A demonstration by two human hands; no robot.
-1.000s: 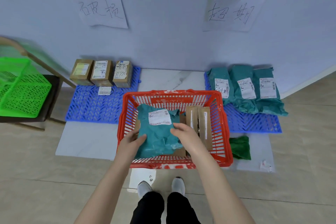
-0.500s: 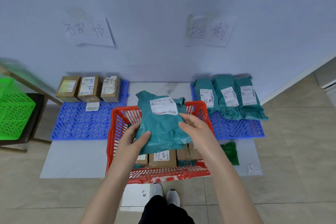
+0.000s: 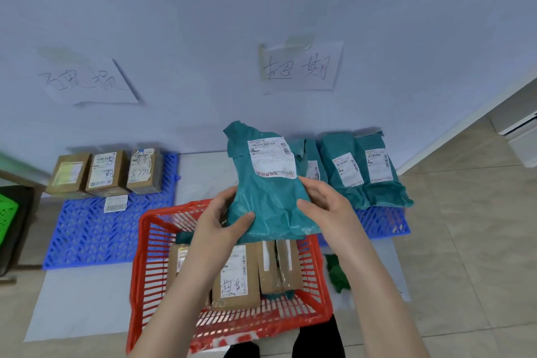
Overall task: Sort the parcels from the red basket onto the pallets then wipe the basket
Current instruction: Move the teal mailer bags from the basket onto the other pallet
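While the red basket [image 3: 151, 247] stands on the floor at the person's feet, a teal parcel bag [image 3: 267, 189] is held upright above its far rim, between both hands. The left hand [image 3: 216, 222] grips the bag's lower left edge, thumb across the front and fingers behind; the right hand [image 3: 325, 200] closes on its right edge, thumb likewise on the front. A white shipping label [image 3: 271, 158] on the bag's upper face carries a barcode and small print too blurred to read.

Inside the basket lie brown cardboard boxes; the front box [image 3: 236, 276] bears a printed label and the handwritten characters 超期. Further boxes [image 3: 280, 266] stand on edge just beside it, and another box is mostly hidden by the left forearm.

Behind, the left blue pallet [image 3: 96, 229] holds three cardboard boxes [image 3: 106, 173], one marked by hand "8772", with a loose barcode slip [image 3: 115, 203] lying in front of them. The right blue pallet [image 3: 383, 221] holds teal bags [image 3: 360, 171] with white labels, partly hidden by the held bag. Two paper signs are taped to the wall: the right sign [image 3: 300, 68] reads 超期, the left sign [image 3: 85, 81] seems to read 破损. A green basket [image 3: 7, 218] is cut off by the left edge; a green cloth [image 3: 337, 273] is partly covered by the right forearm.
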